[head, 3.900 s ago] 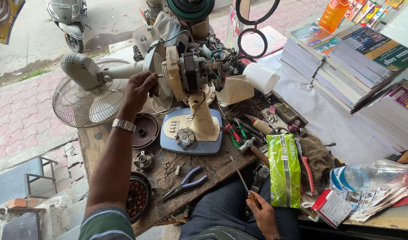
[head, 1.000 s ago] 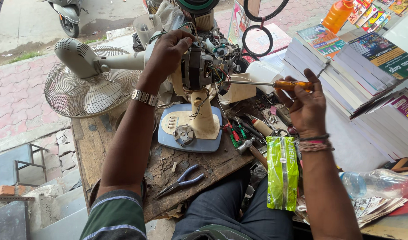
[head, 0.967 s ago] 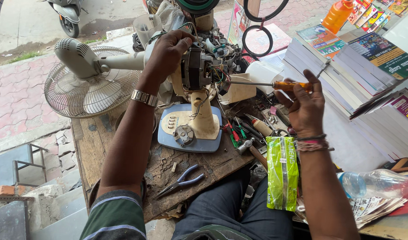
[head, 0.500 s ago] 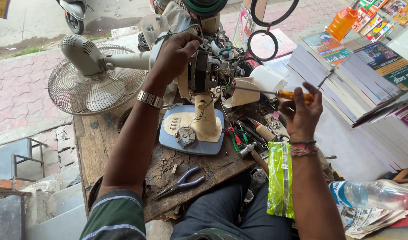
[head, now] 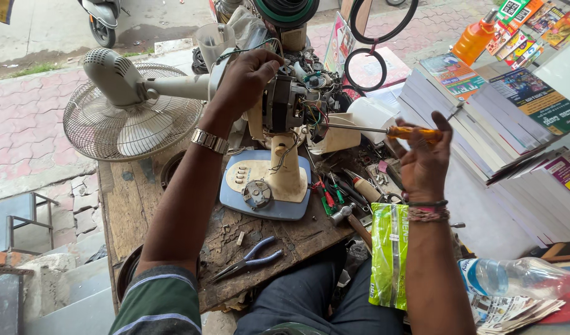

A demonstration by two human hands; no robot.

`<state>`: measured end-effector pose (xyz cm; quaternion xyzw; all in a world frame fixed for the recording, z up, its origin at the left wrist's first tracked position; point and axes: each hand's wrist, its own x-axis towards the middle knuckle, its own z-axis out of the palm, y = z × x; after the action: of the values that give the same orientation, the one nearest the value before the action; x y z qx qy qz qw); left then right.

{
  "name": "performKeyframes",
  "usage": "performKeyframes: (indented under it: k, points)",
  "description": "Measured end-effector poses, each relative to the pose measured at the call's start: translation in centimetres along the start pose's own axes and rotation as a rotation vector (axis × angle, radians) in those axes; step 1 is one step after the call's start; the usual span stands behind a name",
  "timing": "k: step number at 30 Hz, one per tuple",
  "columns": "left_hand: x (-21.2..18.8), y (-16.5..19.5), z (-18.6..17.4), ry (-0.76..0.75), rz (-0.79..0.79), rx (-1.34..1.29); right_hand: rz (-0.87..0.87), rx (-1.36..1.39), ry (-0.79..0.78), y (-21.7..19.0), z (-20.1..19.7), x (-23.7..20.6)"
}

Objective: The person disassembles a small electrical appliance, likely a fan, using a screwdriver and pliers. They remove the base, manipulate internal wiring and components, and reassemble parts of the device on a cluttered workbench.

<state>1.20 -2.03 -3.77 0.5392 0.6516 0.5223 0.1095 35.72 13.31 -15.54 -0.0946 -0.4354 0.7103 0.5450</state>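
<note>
- A person's left hand [head: 248, 77] grips the top of an opened fan motor [head: 285, 105], fingers curled over the housing and clamped on it; the motor stands on a cream stem above a blue-and-cream fan base [head: 263, 186] on the wooden workbench [head: 130, 205].
- The right hand [head: 424, 158] pinches the orange handle of a screwdriver [head: 384, 130], fingers closed around it — thumb and fingertips on the grip.
- The screwdriver's long axis lies almost level, running from the handle at the right toward the motor at the left; its tip sits at the bundle of coloured wires [head: 313, 115] on the motor's right flank, too fine to say whether it touches.
- The motor therefore lies to the left of the right hand's fingers, along the line of the shaft — while the left hand is already on it.
- Blue-handled pliers [head: 248, 260] lie on the bench near the person's lap, well apart from both hands.
</note>
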Motion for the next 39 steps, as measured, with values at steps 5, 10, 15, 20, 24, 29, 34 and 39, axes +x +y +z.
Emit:
performKeyframes:
  k: [5,10,15,20,24,29,34,39]
  points:
    - [-0.1,0.1,0.1,-0.001,-0.118,0.008,0.021,0.108,-0.067,0.2,-0.1,-0.4]
    - [-0.1,0.2,0.1,0.018,-0.063,0.006,-0.068,-0.151,0.121,1.1,-0.1,0.0]
    - [0.0,0.3,0.0,-0.006,-0.102,0.008,0.064,0.011,0.024,-0.2,-0.1,-0.4]
    - [-0.1,0.4,0.1,-0.001,-0.092,-0.017,0.056,0.114,-0.033,-0.4,0.7,-0.8]
    - [0.0,0.2,0.1,-0.010,-0.094,-0.045,-0.021,0.015,-0.001,0.1,1.0,-0.5]
    - [0.0,0.2,0.2,-0.006,-0.043,-0.073,-0.059,-0.089,0.102,0.2,0.6,-0.2]
    - [0.1,0.3,0.1,-0.006,-0.095,-0.030,0.096,-0.139,0.223,0.8,0.1,0.1]
    - [0.1,-1.0,0.1,-0.037,-0.064,-0.074,0.196,-0.003,0.257,2.1,-1.0,-1.9]
